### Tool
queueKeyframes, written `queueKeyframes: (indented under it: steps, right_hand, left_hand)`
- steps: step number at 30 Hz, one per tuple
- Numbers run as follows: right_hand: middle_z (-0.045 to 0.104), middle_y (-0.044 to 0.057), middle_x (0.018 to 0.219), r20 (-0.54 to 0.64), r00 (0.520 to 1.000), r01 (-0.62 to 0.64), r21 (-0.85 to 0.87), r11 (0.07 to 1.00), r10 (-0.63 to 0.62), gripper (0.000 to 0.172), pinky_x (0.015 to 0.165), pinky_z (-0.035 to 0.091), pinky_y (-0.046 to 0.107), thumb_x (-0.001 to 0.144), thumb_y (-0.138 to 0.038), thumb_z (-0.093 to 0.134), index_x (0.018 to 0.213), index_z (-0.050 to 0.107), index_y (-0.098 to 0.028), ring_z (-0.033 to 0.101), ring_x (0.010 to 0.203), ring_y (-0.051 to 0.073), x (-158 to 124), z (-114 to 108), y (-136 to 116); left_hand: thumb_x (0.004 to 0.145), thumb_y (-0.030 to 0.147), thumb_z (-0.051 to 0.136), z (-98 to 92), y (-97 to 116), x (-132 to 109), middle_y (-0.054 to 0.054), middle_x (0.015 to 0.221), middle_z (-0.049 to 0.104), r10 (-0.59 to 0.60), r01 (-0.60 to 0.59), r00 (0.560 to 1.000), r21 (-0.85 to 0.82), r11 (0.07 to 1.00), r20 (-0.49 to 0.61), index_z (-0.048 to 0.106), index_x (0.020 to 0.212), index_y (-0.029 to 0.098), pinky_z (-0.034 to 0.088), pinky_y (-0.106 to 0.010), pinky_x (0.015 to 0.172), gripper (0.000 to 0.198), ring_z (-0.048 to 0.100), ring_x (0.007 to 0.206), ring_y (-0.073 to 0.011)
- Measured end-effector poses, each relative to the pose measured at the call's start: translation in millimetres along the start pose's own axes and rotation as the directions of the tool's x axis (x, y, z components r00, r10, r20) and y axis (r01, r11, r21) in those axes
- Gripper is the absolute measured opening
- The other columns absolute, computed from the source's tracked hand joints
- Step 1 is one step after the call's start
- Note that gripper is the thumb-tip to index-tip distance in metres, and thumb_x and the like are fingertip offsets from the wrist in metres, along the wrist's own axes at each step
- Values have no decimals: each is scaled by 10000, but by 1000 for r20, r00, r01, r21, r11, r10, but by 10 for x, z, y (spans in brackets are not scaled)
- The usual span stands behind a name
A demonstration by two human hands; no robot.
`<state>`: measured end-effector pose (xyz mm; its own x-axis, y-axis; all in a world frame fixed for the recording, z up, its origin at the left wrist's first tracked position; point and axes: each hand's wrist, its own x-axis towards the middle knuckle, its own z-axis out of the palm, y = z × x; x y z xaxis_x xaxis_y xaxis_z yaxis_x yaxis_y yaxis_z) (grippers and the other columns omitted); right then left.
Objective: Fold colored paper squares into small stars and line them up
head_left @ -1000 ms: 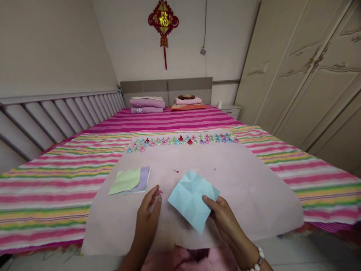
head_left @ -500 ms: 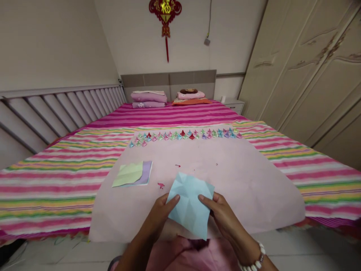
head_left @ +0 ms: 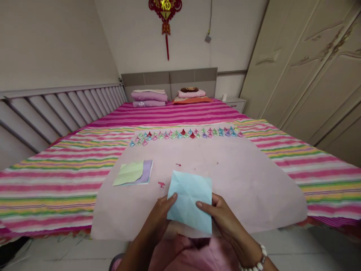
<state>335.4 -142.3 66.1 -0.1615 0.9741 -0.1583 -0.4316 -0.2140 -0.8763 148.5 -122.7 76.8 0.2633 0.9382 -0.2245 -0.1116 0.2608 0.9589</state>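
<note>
A light blue creased paper square (head_left: 190, 199) is held up between both my hands over the near edge of a pale pink sheet (head_left: 254, 180). My left hand (head_left: 160, 216) grips its lower left side, thumb on top. My right hand (head_left: 222, 218) pinches its lower right side; a white bead bracelet (head_left: 261, 259) circles that wrist. A tiny red paper scrap (head_left: 161, 184) lies on the sheet just left of the blue paper.
A green sheet on a purple sheet (head_left: 132, 173) lies at left. A row of several small folded paper stars (head_left: 183, 134) runs across the sheet's far edge. The striped bedspread (head_left: 56, 177) spreads around; folded bedding (head_left: 148, 99) sits by the headboard. A wardrobe (head_left: 310, 67) stands right.
My left hand left the small red scrap on the sheet and took hold of the blue paper. The paper turned from a diamond to nearly square-on and came closer to me.
</note>
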Motion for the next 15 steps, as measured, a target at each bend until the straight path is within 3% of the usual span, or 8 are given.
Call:
queueKeyframes:
  steps: [3,9,12,15]
  right_hand:
    - [724,57,757,-23,1000,-20,16,1000,20,324,639,468,314,625,-346,789,875,716,-154,639,662,204,-9,-17,-11]
    - [699,34,683,-51,994,-94,78,992,98,196,596,452,278,648,-272,734,802,709,-152,605,611,178,-2,-44,-11]
    - [653,-1,624,-118,986,-93,168,981,114,92,534,430,235,638,-210,713,717,682,-172,559,558,143,15,-61,2]
    - [610,-16,611,-179,975,-89,233,968,132,97,470,407,214,629,-176,714,709,665,-202,526,537,131,7,-69,-11]
  left_hand:
    - [782,450,601,-29,11,4,-83,773,714,-64,72,991,-69,995,116,703,953,128,483,-317,681,379,645,719,-222]
    - [754,359,644,-112,16,33,-51,703,678,-51,61,989,-73,995,141,711,934,124,450,-269,633,304,595,641,-169]
    - [739,273,644,-126,2,32,-67,777,683,-39,80,981,-216,973,191,710,956,137,448,-250,663,264,603,712,-163]
    - [667,234,691,-124,-45,17,-87,973,676,-46,125,965,-301,945,259,697,1008,168,447,-268,784,348,597,922,-195]
